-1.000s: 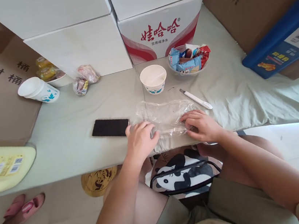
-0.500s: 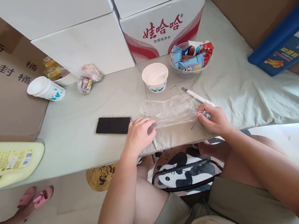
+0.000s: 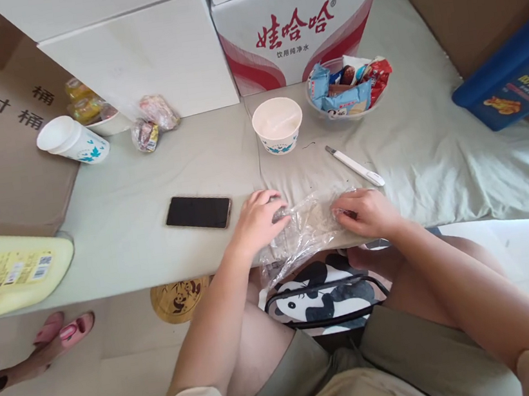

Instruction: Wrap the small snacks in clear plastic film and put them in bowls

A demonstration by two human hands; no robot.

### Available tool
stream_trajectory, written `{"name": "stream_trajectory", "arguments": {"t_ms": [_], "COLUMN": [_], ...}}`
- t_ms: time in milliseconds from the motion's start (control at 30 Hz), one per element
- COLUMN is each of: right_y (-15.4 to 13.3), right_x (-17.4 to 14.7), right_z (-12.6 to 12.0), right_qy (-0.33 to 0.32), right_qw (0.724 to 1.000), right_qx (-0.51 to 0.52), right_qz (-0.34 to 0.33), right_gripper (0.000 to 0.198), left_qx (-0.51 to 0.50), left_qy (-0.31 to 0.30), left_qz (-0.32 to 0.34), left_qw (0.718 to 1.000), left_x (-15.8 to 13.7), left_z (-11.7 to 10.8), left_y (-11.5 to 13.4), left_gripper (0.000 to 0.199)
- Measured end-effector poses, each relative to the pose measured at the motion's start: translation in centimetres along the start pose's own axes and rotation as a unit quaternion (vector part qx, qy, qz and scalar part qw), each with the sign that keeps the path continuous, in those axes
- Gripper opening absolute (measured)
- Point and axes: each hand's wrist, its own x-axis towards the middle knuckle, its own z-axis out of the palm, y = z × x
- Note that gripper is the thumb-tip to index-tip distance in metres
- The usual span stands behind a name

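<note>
A crumpled sheet of clear plastic film (image 3: 309, 221) lies on the cloth near the front edge, and part of it hangs over that edge. My left hand (image 3: 258, 221) has its fingers curled on the left end of the film. On the opposite end, my right hand (image 3: 366, 212) is closed, gathering the plastic under its fingers. A white utility knife (image 3: 355, 166) rests just beyond my right hand. Behind the film stands a white paper bowl (image 3: 279, 128) with a blue leaf print; something clear seems to be inside. A black phone (image 3: 198, 212) lies left of my left hand.
Along the back are a clear bowl of wrapped snacks (image 3: 349, 99), white cartons (image 3: 140, 65), wrapped items (image 3: 154, 121) and tilted paper cups (image 3: 74, 142). A yellow jug (image 3: 15, 270) stands left, a blue container (image 3: 508, 88) right. Another person's slippered feet (image 3: 74, 330) show below left.
The film was spread flat between my hands; now it is bunched up and droops over the front edge. My hands have come closer together, and the knife lies clear of my right hand.
</note>
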Motion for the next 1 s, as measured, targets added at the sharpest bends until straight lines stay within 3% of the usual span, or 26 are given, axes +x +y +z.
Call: {"name": "stream_trajectory", "arguments": {"t_ms": [33,100,200,300,433,533,600,700,800,900,1000], "right_y": [0.0,0.0,0.0,0.0,-0.1,-0.1,0.0,0.0,0.0,0.0,-0.1], "right_x": [0.0,-0.1,-0.1,-0.1,-0.1,-0.1,-0.1,-0.1,0.0,0.0,0.0], "right_z": [0.0,0.1,0.2,0.2,0.3,0.4,0.5,0.5,0.5,0.3,0.3], "right_qy": [0.001,0.005,0.012,0.015,0.02,0.026,0.027,0.028,0.03,0.036,0.039], "right_qw": [1.0,1.0,1.0,1.0,0.999,0.999,0.999,0.999,0.999,0.999,0.999], "right_qx": [-0.003,-0.007,-0.005,-0.007,-0.022,-0.033,-0.036,-0.038,-0.036,-0.031,-0.028], "right_qz": [0.003,0.007,0.01,0.015,0.026,0.025,0.023,0.023,0.02,0.011,0.011], "right_gripper": [0.023,0.023,0.024,0.026,0.029,0.029,0.029,0.028,0.027,0.027,0.028], "left_qx": [-0.026,-0.12,-0.271,-0.348,-0.346,-0.272,-0.22,-0.114,-0.043,-0.139,-0.256], "left_qy": [0.002,0.014,0.031,0.054,0.138,0.204,0.184,0.096,0.044,0.018,0.007], "left_qz": [-0.003,-0.03,-0.083,-0.122,-0.179,-0.19,-0.173,-0.098,-0.043,-0.059,-0.092], "left_qw": [1.0,0.992,0.959,0.928,0.911,0.921,0.942,0.984,0.997,0.988,0.962], "left_x": [0.2,0.4,0.4,0.5,1.2,1.7,1.9,1.7,1.3,1.1,1.1], "left_z": [0.2,0.2,-0.1,-0.3,-0.5,-0.7,-0.8,-0.7,-0.4,-0.3,-0.6], "left_y": [0.0,-0.1,-0.1,0.0,-0.5,-1.5,-1.9,-1.8,-1.3,-1.0,-0.9], "left_gripper": [0.007,0.012,0.013,0.015,0.013,0.01,0.01,0.015,0.01,0.015,0.022]}}
